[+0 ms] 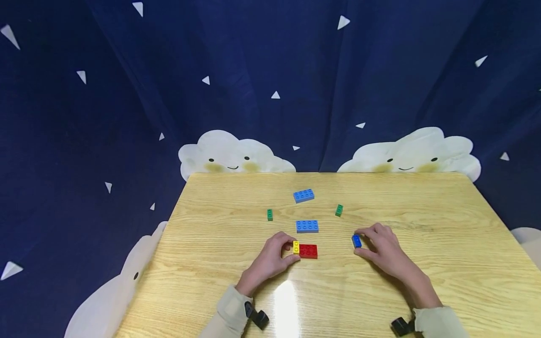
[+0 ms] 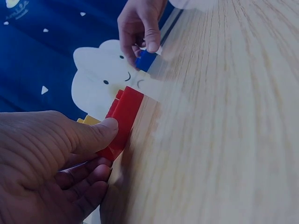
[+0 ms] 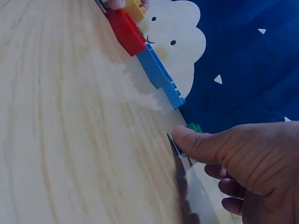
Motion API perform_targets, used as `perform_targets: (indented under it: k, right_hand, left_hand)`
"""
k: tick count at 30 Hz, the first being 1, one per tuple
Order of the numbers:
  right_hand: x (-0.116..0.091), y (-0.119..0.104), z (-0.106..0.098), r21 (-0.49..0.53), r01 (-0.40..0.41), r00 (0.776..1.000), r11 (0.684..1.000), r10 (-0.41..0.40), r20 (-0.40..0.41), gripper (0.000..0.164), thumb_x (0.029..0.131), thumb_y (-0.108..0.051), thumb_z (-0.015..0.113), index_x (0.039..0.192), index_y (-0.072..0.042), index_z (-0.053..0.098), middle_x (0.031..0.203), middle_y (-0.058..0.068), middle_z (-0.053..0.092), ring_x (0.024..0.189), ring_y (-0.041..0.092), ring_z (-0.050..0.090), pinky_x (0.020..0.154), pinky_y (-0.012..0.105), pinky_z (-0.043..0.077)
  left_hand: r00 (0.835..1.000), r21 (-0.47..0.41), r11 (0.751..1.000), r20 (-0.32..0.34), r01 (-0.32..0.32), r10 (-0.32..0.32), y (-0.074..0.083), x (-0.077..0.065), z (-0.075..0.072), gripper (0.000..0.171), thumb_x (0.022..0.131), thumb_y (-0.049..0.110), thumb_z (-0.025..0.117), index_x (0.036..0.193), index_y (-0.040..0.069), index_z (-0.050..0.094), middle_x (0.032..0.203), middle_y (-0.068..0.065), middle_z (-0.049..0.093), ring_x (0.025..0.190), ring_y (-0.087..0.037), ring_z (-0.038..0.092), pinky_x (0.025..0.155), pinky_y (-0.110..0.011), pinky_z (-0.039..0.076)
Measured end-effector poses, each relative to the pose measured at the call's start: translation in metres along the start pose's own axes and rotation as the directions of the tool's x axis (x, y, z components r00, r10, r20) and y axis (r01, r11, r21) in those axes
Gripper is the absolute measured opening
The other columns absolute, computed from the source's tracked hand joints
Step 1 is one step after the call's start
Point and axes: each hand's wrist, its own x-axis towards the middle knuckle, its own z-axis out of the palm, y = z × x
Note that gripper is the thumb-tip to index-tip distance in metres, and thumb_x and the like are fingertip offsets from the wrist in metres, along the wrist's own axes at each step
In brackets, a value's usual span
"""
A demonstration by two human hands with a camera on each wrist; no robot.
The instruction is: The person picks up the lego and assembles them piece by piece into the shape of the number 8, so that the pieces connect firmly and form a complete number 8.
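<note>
A red toy brick (image 1: 309,251) lies on the table with a small yellow brick (image 1: 296,247) on top of its left end. My left hand (image 1: 274,258) grips that end, and its thumb presses the red brick's near side in the left wrist view. To the right, my right hand (image 1: 382,251) pinches a small dark blue brick (image 1: 357,241) between thumb and fingers. That same dark blue brick (image 2: 145,60) shows between the fingertips in the left wrist view. From the right wrist camera, the thumb hides most of it.
Beyond the hands, two larger light blue bricks, a nearer one (image 1: 307,226) and a farther one (image 1: 304,195), lie on the wooden table (image 1: 211,202). A small green brick (image 1: 269,215) is left of them, another green brick (image 1: 339,210) right. A dark blue curtain (image 1: 270,56) hangs behind.
</note>
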Motion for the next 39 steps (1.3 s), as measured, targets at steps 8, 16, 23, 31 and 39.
perform_targets:
  k: [8, 16, 23, 31, 39]
  right_hand:
    - [0.001, 0.003, -0.004, 0.004, 0.001, 0.999, 1.0, -0.001, 0.04, 0.038, 0.088, -0.014, 0.084, 0.123, -0.009, 0.072, 0.096, 0.002, 0.055, 0.085, 0.017, 0.036, 0.077, 0.036, 0.024]
    - [0.002, 0.001, -0.003, 0.007, -0.006, 1.0, 1.0, 0.005, 0.024, 0.034, 0.089, -0.018, 0.083, 0.121, -0.012, 0.074, 0.088, -0.002, 0.051, 0.083, 0.016, 0.033, 0.075, 0.034, 0.023]
    - [0.002, -0.001, 0.003, 0.003, 0.005, 1.0, 1.0, -0.005, 0.012, 0.033, 0.088, -0.017, 0.084, 0.119, -0.01, 0.074, 0.082, -0.003, 0.044, 0.079, 0.015, 0.029, 0.074, 0.031, 0.021]
    - [0.006, -0.012, 0.012, 0.031, -0.002, 1.0, 1.0, 0.001, 0.031, 0.033, 0.089, -0.019, 0.083, 0.119, -0.009, 0.074, 0.081, -0.004, 0.044, 0.079, 0.014, 0.029, 0.073, 0.031, 0.023]
    - [0.01, -0.024, 0.023, 0.084, -0.01, 0.999, 0.996, 0.005, 0.053, 0.031, 0.091, -0.021, 0.083, 0.118, -0.01, 0.074, 0.084, -0.005, 0.048, 0.082, 0.015, 0.032, 0.075, 0.031, 0.025]
  left_hand:
    - [1.0, 0.011, 1.0, 0.005, 0.009, -0.009, 0.0, 0.001, 0.0, 0.036, 0.091, 0.015, 0.083, 0.121, -0.002, 0.07, 0.099, -0.006, 0.064, 0.09, -0.02, 0.059, 0.08, -0.026, 0.05]
    - [1.0, 0.016, 1.0, 0.007, 0.015, -0.016, 0.0, 0.002, 0.001, 0.036, 0.092, 0.017, 0.082, 0.121, 0.0, 0.07, 0.097, -0.004, 0.062, 0.088, -0.016, 0.056, 0.079, -0.024, 0.048]
    - [1.0, 0.018, 1.0, 0.004, 0.011, -0.011, 0.001, 0.001, 0.002, 0.035, 0.092, 0.017, 0.082, 0.121, 0.001, 0.07, 0.097, -0.006, 0.063, 0.088, -0.017, 0.056, 0.079, -0.024, 0.048]
    - [1.0, 0.025, 1.0, 0.0, -0.003, 0.003, 0.001, 0.001, 0.002, 0.035, 0.092, 0.017, 0.082, 0.12, 0.001, 0.07, 0.096, -0.006, 0.062, 0.087, -0.015, 0.055, 0.078, -0.023, 0.048]
    - [1.0, 0.016, 1.0, -0.002, 0.005, -0.005, 0.002, 0.0, 0.001, 0.034, 0.092, 0.017, 0.082, 0.121, 0.002, 0.071, 0.097, -0.005, 0.063, 0.088, -0.016, 0.056, 0.078, -0.023, 0.048]
